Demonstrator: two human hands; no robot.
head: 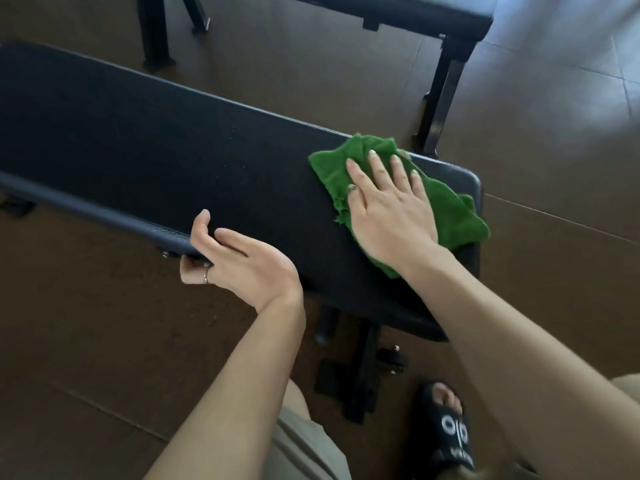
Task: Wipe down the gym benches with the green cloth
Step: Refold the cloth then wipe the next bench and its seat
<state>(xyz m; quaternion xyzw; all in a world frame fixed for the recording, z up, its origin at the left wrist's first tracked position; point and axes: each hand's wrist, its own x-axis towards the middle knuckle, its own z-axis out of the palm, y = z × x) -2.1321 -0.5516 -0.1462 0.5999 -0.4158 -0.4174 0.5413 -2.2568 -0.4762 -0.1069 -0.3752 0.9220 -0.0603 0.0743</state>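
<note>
Pressing flat, the right hand (388, 206) spreads straight fingers over the green cloth (446, 209), which lies crumpled on the near bench (138, 157) at its right end. The left hand (228, 258) curls its fingers around that bench's front edge, gripping the padding. 1 more bench (415, 8) stands behind on the brown floor (69, 341).

So the near gym bench (156, 157) is a long flat pad in dark, pebbly black vinyl, running from about 9 o'clock across to 3 o'clock, with rounded corners and black metal legs underneath. The green cloth (446, 209) is a crumpled terry rag, bright green, lying on the pad's 3 o'clock end and spilling a bit over the near edge. A second bench (433, 10), same dark padding and black frame, sits up at 12 o'clock, only partly in shot.
</note>
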